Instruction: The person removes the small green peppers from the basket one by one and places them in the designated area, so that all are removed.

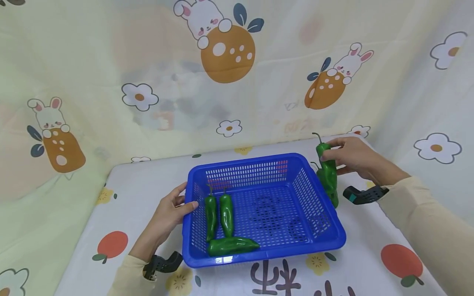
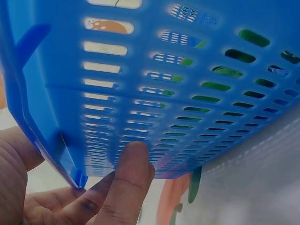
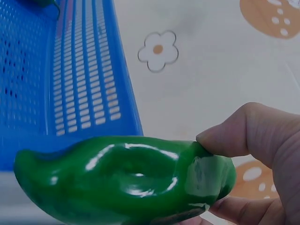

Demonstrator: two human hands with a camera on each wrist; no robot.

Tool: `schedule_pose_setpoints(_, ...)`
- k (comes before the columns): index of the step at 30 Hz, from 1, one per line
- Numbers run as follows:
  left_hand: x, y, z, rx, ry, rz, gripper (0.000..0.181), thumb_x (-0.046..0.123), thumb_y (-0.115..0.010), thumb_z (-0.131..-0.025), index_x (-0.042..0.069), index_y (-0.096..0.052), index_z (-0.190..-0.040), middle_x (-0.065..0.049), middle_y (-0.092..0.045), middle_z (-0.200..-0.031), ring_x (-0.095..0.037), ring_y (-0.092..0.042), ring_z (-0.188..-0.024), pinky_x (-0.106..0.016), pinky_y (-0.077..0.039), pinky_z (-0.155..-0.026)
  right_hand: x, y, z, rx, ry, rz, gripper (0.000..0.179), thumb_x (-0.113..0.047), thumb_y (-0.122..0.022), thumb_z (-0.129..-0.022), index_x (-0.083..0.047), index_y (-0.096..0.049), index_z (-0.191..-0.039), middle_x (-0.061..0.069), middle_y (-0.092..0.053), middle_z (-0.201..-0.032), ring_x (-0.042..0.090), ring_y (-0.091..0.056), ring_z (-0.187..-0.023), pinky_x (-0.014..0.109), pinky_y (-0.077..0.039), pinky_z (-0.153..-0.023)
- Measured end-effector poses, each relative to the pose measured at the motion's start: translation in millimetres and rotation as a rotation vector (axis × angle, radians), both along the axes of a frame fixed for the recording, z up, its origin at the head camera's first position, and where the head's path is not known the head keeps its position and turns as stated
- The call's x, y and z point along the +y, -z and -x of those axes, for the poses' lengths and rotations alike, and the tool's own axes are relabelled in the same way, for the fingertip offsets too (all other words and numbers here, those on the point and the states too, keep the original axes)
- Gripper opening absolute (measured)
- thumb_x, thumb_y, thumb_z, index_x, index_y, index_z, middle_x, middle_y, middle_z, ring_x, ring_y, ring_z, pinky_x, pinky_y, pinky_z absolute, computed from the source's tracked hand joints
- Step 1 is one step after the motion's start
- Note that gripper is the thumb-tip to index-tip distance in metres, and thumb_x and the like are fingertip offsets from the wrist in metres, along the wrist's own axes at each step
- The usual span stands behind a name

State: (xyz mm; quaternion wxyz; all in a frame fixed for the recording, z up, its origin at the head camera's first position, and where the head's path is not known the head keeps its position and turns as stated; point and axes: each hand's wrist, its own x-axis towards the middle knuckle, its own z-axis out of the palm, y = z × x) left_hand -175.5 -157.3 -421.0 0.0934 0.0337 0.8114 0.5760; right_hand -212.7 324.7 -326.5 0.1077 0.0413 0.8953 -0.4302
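My left hand [image 1: 166, 216] grips the left rim of a blue plastic basket [image 1: 264, 255], thumb over the edge. In the left wrist view its fingers [image 2: 126, 187] reach under the perforated side. Inside the basket lie three green peppers: two lengthwise along the left [image 1: 210, 218] [image 1: 226, 216], and one crosswise at the front [image 1: 233, 246]. Beyond the right rim, my right hand [image 1: 352, 158] pinches a green pepper [image 3: 126, 180] near its stem end, thumb on one side and fingers on the other. Below it, more green pepper [image 1: 326, 181] with its own stem shows, partly hidden by the held one.
The basket sits on a table covered with a printed cloth [image 1: 148, 181] of fruit and flowers. A curtain [image 1: 177, 135] with rabbit prints hangs close behind and at both sides. A dark wrist camera [image 1: 364, 195] is strapped on each wrist.
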Motion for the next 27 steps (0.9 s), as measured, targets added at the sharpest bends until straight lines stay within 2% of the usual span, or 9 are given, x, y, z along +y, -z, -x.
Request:
schedule_pose_setpoints(7, -0.5, -0.4, 0.6, 0.002, 0.002, -0.002, 0.076, 0.019, -0.071, -0.1, 0.01, -0.03, -0.164, -0.029, -0.06, -0.142, -0.042, -0.072, -0.111, -0.053, -0.063, -0.084, 16, 7.7, 2.9, -0.011, 0.021, 0.012, 0.068, -0.025, -0.065, -0.099, 0.015, -0.039, -0.147, 0.025, -0.066, -0.12, 0.023, -0.07, -0.089, 0.043, -0.065, -0.081)
schedule_pose_setpoints(13, -1.0, 0.2, 0.5, 0.001, 0.006, -0.014, 0.078, 0.022, -0.072, -0.099, 0.01, -0.03, -0.164, -0.028, -0.061, -0.141, -0.041, -0.073, -0.11, -0.053, -0.063, -0.084, 28, 18.6, 5.3, -0.036, 0.057, -0.005, 0.07, -0.026, -0.064, -0.1, 0.016, -0.037, -0.148, 0.028, -0.065, -0.122, 0.026, -0.068, -0.092, 0.042, -0.065, -0.081)
schedule_pose_setpoints(21, -0.9, 0.5, -0.1, 0.003, 0.006, -0.007, 0.079, 0.022, -0.072, -0.099, 0.01, -0.029, -0.164, -0.028, -0.06, -0.142, -0.041, -0.072, -0.111, -0.054, -0.062, -0.085, 44, 35.5, 9.0, -0.073, 0.088, -0.014, 0.073, -0.029, -0.062, -0.101, 0.017, -0.032, -0.15, 0.036, -0.054, -0.134, 0.035, -0.065, -0.104, 0.044, -0.064, -0.086)
schedule_pose_setpoints(27, -0.7, 0.9, -1.1, 0.003, 0.002, -0.004, 0.079, 0.023, -0.072, -0.099, 0.01, -0.029, -0.164, -0.028, -0.059, -0.142, -0.042, -0.072, -0.112, -0.054, -0.062, -0.085, 56, 53.0, 12.6, -0.111, 0.11, -0.002, 0.073, -0.031, -0.062, -0.101, 0.015, -0.034, -0.15, 0.032, -0.056, -0.134, 0.031, -0.066, -0.103, 0.044, -0.063, -0.088)
